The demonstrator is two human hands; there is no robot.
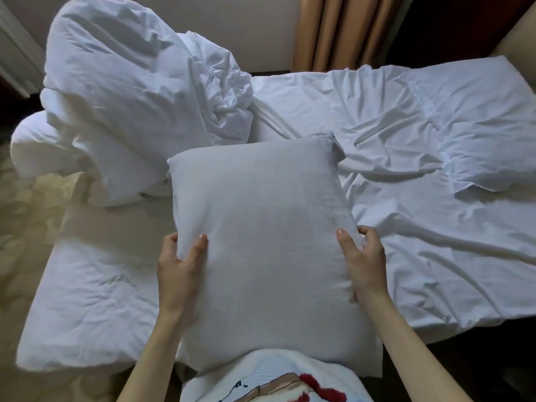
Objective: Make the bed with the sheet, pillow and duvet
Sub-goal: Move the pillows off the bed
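Left hand and right hand forward, fingers curled, thumbs uppermost.

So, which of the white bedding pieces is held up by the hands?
The pillow: both hands, left and right, grip its sides. The bunched duvet and wrinkled sheet lie untouched.

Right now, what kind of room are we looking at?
Most likely a bedroom, perhaps a hotel room: a bed with a rumpled white sheet, a heaped duvet, tan curtains, and a pillow held in both hands.
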